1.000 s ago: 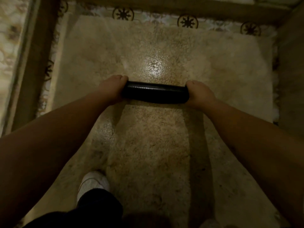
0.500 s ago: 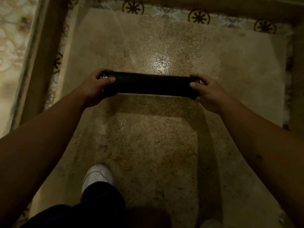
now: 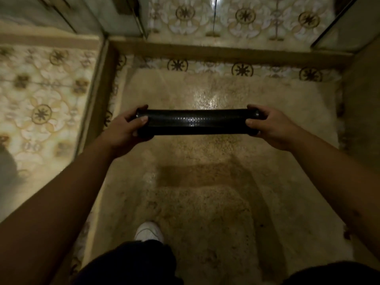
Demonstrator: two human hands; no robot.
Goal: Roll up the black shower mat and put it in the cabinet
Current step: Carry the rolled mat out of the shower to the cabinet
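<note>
**Mat rolled and lifted, cabinet still to find**

A second ago you were pressing the roll down on the shower floor (image 3: 205, 202); now you have it up in the air, held level between your hands, so the rolling looks done and only the carry and stowing remain

Your left hand (image 3: 125, 130) curls round the left end of the black shower mat (image 3: 197, 122), thumb on the near side and fingers wrapped over the far side. The roll runs straight across between your hands, tight and glossy, with no loose flap that I can see. Your right hand (image 3: 271, 128) grips the right end the same way

Below your hands lies the bare speckled floor, with your white shoe (image 3: 149, 231) near the bottom. Beyond your hands a patterned tile border (image 3: 242, 68) runs along a raised kerb

No cabinet or other container can be made out, so you will likely need to turn away to reach it. Keep both ends clamped or the roll may spring open
</note>
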